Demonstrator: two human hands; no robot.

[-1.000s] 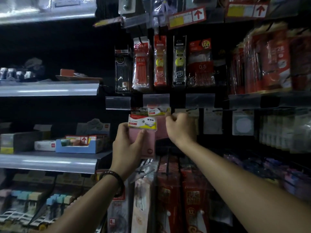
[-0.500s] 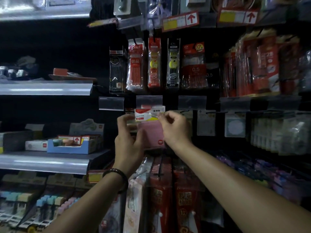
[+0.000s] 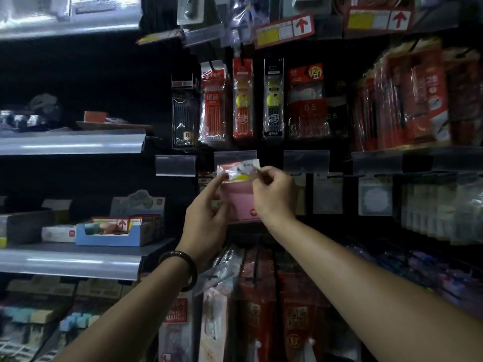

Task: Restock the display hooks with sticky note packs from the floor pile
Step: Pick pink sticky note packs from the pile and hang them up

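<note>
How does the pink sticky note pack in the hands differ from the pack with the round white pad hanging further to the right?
The pink pack holds a rectangular pink pad; the round-pad pack holds a white circle. The left hand and right hand grip the pink pack at its header; nothing touches the round-pad pack. Both sit in the row under the clear label holders.

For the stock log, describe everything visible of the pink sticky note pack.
The pink sticky note pack is a flat pink pad in clear wrap, topped by a red, white and yellow header card. It is held upright just below a clear label holder. The left hand holds its left edge, forefinger at the header; the right hand pinches the header's right corner.
</note>
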